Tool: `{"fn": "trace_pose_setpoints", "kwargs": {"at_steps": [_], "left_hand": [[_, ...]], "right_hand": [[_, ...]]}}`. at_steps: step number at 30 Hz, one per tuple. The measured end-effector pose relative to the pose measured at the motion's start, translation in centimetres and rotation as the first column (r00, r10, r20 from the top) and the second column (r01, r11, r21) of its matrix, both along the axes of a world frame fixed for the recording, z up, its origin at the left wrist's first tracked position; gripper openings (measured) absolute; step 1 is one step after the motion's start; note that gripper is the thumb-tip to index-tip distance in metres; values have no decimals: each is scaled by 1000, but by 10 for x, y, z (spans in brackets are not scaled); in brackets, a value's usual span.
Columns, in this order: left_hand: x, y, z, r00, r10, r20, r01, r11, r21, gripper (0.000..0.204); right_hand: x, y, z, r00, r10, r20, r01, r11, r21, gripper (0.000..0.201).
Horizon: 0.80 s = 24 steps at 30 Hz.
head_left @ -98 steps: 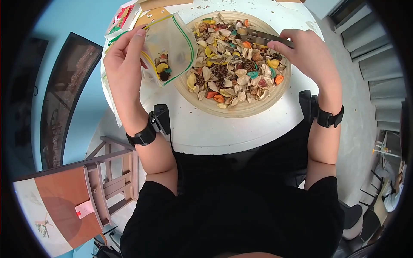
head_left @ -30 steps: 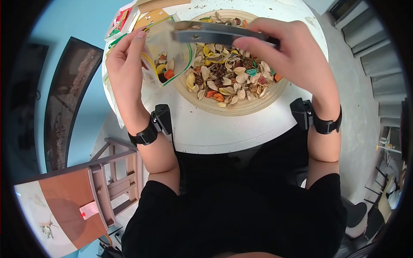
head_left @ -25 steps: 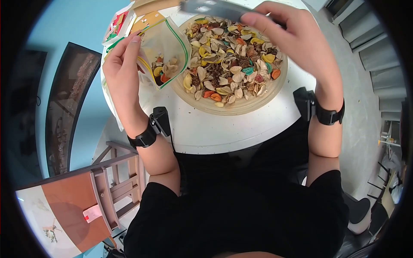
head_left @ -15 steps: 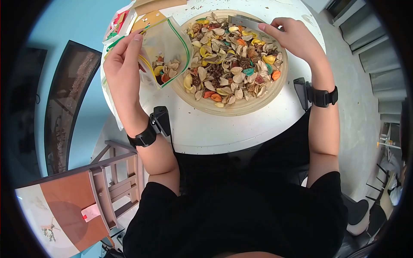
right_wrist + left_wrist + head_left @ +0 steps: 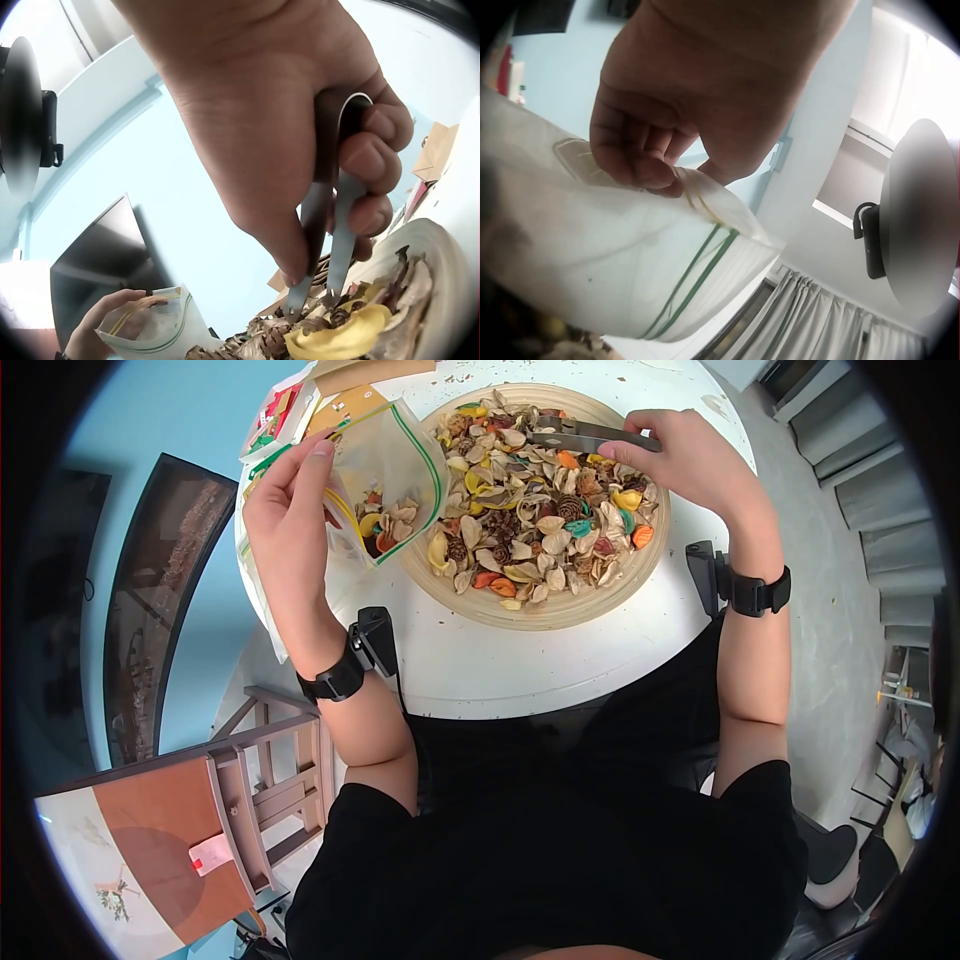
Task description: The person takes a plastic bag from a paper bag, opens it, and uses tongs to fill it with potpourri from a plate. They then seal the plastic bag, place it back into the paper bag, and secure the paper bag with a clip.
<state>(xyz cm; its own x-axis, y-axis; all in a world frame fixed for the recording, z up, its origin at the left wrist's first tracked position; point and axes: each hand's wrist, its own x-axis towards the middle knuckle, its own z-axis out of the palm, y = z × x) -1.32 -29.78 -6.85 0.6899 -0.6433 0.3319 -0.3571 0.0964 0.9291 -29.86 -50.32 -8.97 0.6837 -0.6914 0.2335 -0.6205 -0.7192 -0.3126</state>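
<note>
The left hand [image 5: 289, 515] pinches the edge of a clear zip bag [image 5: 405, 460] with a green and yellow seal; dried petals lie inside its lower part. In the left wrist view thumb and fingers of the left hand [image 5: 697, 97] meet on the bag's film [image 5: 622, 247]. The right hand [image 5: 690, 460] grips metal tongs [image 5: 590, 436] over the round wooden tray [image 5: 490, 610] of dried petals and cones [image 5: 570, 508]. The right wrist view shows the tongs' [image 5: 341, 240] tips slightly apart, down at the petals beside a yellow piece [image 5: 337, 337].
A white round table [image 5: 520, 670] bears the tray, with small crumbs near its far side. At the back left are a box with red and green items [image 5: 280, 415] and brown cardboard [image 5: 370, 370]. A wooden chair [image 5: 270, 790] stands at the lower left.
The right hand went to the bag with the tongs and came back over the tray, the tips now lower among the petals. More pale petals show in the bag. The left hand keeps its hold.
</note>
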Motion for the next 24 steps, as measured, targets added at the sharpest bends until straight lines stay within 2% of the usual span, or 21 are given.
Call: {"fn": "trace_pose_setpoints", "kwargs": {"at_steps": [6,12,15,18,21,24], "left_hand": [[2,1,0,1000,-11,1,11,1000,12,29],[1,1,1,1000,-10,2,10,1000,12,29],[1,2,1,1000,-7,8,7,1000,12,29],[0,2,2,1000,-10,14,10,1000,23,30],[-1,2,2,1000,-7,15,6,1000,19,31],[-2,1,3,1000,-2,11,1,1000,14,31]], "right_hand": [[5,5,3,999,26,-46,-28,999,-41,46],[10,8,10,992,19,-125,-16,1000,26,42],[9,9,18,994,-7,-107,18,994,105,42],[3,4,16,997,23,-70,-22,999,24,43],[-1,2,14,996,68,58,-66,997,-29,37],[-2,11,32,978,137,160,-143,989,31,35]]}}
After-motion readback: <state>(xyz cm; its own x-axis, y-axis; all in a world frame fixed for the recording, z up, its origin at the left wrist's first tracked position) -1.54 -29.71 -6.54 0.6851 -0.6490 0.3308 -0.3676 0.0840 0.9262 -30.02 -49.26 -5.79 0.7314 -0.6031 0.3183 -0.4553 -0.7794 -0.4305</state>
